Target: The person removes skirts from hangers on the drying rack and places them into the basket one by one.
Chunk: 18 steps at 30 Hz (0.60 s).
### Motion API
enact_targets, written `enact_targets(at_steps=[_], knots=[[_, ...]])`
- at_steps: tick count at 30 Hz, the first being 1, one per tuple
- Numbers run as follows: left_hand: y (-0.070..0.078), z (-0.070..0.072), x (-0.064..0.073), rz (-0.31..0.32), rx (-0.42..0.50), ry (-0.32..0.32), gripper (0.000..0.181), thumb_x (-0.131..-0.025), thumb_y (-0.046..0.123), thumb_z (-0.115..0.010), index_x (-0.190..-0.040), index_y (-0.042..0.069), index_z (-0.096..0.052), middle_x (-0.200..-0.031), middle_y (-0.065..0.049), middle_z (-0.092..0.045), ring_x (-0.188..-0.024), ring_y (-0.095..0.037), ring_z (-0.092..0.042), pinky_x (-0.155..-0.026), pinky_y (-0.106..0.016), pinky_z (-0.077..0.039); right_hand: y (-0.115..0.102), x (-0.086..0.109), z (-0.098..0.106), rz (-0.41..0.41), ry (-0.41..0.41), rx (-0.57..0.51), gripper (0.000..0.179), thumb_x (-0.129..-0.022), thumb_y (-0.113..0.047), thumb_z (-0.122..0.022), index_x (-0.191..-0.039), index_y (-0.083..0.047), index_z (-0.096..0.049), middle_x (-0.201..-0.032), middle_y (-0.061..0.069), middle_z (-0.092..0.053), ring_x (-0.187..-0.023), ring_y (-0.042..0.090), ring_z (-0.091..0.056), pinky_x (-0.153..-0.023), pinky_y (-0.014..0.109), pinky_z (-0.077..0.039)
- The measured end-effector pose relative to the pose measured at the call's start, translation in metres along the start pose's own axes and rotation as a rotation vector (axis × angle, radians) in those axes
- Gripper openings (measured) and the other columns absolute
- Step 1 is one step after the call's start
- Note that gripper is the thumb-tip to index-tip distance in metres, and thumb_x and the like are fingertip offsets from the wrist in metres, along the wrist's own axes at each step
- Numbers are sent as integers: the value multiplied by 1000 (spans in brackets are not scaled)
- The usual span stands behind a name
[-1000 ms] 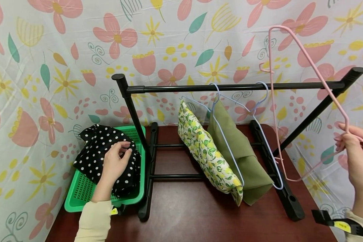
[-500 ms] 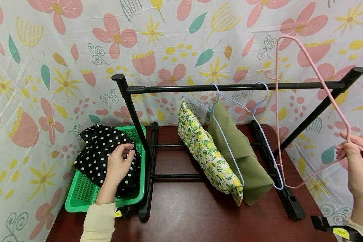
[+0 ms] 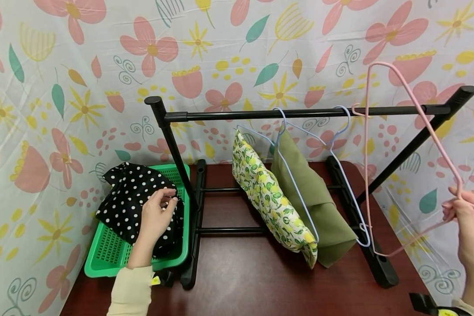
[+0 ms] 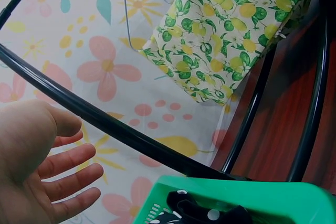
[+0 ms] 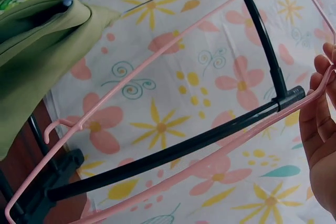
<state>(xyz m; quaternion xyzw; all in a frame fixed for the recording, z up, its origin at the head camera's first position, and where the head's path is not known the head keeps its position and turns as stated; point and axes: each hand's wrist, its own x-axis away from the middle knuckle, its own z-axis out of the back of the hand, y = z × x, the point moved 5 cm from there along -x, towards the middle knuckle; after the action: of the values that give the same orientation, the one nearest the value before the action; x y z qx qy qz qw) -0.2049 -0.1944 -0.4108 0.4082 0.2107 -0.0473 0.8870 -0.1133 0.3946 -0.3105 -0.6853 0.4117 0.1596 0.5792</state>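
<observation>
My right hand [image 3: 472, 235] pinches a corner of a pink clothes hanger [image 3: 422, 116] at the right. The hanger's frame stands tilted in front of the rack's right end, and its hook overlaps the black rail [image 3: 229, 115]. In the right wrist view, the fingers curl at the hanger's [image 5: 223, 152] bend. At the left, my left hand [image 3: 155, 219] hovers over a black polka-dot cloth [image 3: 122, 193] in a green basket [image 3: 96, 271]. Its fingers are loosely bent with nothing between them; the left wrist view shows that hand [image 4: 50, 177] beside the basket.
Two light blue hangers [image 3: 296, 184] hang from the rail, carrying a lemon-print cloth [image 3: 264, 188] and an olive-green cloth [image 3: 312, 197]. The rack's black feet [image 3: 379, 265] stand on a dark red table [image 3: 253, 276]. A floral sheet [image 3: 221, 44] covers the wall.
My right hand and the pink hanger have moved down and slightly right, bringing its hook to rail height. The left hand has shifted slightly right over the polka-dot cloth.
</observation>
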Motion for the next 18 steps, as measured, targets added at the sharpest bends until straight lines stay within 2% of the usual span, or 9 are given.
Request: enact_targets(at_steps=[4, 8, 18], knots=[[-1, -2, 1, -2, 4, 3, 17, -86, 8, -64, -103, 8, -65, -99, -6, -65, -84, -17, -62, -73, -36, -52, 2, 5, 4, 3, 1, -58, 19, -83, 22, -46, -98, 29, -55, -67, 10, -64, -56, 11, -56, -54, 13, -47], [-2, -3, 3, -1, -3, 1, 17, -86, 10, -64, -102, 10, -65, -97, -3, -65, -83, -13, -62, -71, -33, -51, 3, 9, 8, 7, -7, -52, 19, -82, 22, -47, -98, 29, -55, -69, 10, -64, -56, 11, -56, -55, 13, -47], [-5, -4, 4, 7, 11, -5, 15, -86, 10, -63, -101, 12, -65, -98, -3, -65, -82, -13, -62, -73, -37, -52, 8, 19, 18, -22, -31, -52, 18, -82, 23, -47, -97, 29, -55, -67, 9, -64, -56, 11, -57, -54, 12, -47]])
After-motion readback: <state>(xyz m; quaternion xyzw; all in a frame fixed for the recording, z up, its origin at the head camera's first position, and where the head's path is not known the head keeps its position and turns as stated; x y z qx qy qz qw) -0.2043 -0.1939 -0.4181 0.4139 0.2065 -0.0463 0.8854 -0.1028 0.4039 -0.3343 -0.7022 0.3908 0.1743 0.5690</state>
